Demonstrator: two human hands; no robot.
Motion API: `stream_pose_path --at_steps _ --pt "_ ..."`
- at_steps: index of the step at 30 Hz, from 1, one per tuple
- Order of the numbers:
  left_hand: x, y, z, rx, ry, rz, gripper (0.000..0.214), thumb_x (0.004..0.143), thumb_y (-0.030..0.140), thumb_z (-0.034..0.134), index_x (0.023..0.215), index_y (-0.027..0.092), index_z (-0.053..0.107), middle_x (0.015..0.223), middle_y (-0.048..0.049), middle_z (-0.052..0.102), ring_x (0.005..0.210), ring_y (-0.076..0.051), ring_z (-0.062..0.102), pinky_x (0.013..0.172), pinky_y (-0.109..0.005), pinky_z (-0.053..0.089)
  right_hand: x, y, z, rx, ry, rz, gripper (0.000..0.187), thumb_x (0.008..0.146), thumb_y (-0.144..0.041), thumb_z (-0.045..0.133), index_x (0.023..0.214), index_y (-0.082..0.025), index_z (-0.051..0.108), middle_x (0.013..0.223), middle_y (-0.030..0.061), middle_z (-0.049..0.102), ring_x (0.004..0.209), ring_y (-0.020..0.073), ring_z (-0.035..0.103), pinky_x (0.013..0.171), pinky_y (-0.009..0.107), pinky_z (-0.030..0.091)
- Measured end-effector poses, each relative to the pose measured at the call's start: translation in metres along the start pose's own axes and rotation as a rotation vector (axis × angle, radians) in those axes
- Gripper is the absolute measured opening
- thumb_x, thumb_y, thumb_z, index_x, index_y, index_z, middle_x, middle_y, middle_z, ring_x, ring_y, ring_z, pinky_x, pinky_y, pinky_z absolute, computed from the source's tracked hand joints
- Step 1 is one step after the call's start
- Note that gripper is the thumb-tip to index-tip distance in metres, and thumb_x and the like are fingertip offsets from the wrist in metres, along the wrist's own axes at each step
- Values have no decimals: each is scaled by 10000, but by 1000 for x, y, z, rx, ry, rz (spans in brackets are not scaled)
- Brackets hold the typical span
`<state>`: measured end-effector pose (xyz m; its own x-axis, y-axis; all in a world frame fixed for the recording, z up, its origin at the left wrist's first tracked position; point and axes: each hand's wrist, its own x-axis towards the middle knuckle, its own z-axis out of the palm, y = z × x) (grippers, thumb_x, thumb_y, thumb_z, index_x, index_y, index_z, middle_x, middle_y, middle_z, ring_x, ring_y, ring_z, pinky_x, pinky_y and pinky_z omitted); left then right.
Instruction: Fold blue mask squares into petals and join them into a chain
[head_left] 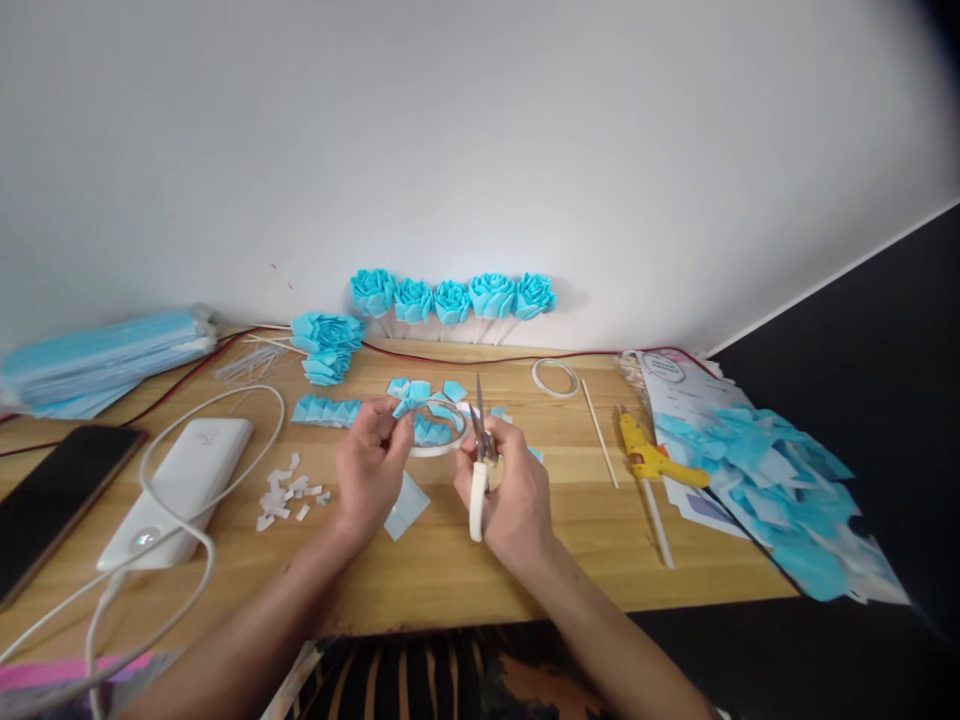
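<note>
Over the table (577, 560), hands (373, 468) hold scissors (478, 485) and tape (431, 452).

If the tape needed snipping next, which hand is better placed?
Probably the right hand: it grips the white-handled scissors, close beside the tape roll. The left hand seems occupied, pinching a small blue piece at the roll's edge.

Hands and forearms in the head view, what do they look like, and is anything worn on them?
The left hand and right hand are ungloved. The left forearm and right forearm are bare as far as they show: no sleeves, watch or bracelet in sight. Below, the clothing is dark with tan stripes.
</note>
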<state>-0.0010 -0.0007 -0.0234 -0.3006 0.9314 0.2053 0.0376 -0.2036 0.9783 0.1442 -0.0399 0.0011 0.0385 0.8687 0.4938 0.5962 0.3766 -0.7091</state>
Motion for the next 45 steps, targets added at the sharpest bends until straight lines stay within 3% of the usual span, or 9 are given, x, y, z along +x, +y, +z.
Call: stream_pose_path --at_steps 3,7,11,15,18,22,26,32,45 --pt "2 5 2 -74 19 -49 179 737 252 713 867 204 599 520 71 527 456 -91 478 450 -176 332 1 0 -2 88 8 113 275 805 -177 577 1057 -250 496 838 11 632 743 170 611 730 329 483" --pt "8 9 2 -139 5 -71 199 740 280 707 857 199 569 516 69 545 440 -85 474 443 -169 352 6 -5 -10 428 -71 337 287 785 -247 624 1040 -255 492 816 -12 582 710 135 572 652 271 476" --pt "19 7 0 -175 29 -140 229 757 341 699 860 189 562 536 64 548 452 -75 466 447 -161 358 8 -8 -21 801 -245 446 387 734 -443 703 1014 -244 527 786 -5 568 628 116 487 557 244 417" --pt "27 6 -1 -367 11 -258 263 740 341 719 792 189 511 534 90 461 433 -45 393 422 -145 297 -1 -11 -31 1087 -515 518 589 654 -680 684 989 -208 573 711 14 581 590 130 491 540 266 407" --pt "28 6 0 -466 -29 -302 287 725 323 731 758 190 479 514 106 406 399 -30 337 404 -148 252 -14 -13 -32 1150 -670 588 612 675 -684 667 1027 -188 598 736 31 587 607 139 504 551 279 430" --pt "27 5 2 -510 -68 -330 291 718 329 732 755 192 478 476 114 392 379 -30 323 400 -150 240 -27 -7 -20 1246 -755 610 573 722 -667 635 1020 -178 609 749 48 591 593 133 509 528 266 437" --pt "27 4 3 -526 -92 -337 308 728 340 728 739 198 455 440 122 367 369 -34 316 403 -147 245 -29 1 -8 1290 -762 604 516 776 -636 603 1017 -180 614 741 44 592 582 127 519 519 253 456" --pt "27 4 2 -558 -127 -352 294 746 329 723 745 188 465 470 118 361 378 -23 289 401 -141 227 -24 2 -7 1307 -726 555 465 840 -583 563 1057 -173 598 712 19 576 548 115 522 473 224 438" --pt "21 4 6 -570 -179 -364 296 745 329 734 744 179 479 515 107 373 400 -20 289 410 -134 251 -19 -10 -10 1283 -641 631 531 825 -643 538 1032 -159 603 627 -16 515 464 98 467 415 221 376"
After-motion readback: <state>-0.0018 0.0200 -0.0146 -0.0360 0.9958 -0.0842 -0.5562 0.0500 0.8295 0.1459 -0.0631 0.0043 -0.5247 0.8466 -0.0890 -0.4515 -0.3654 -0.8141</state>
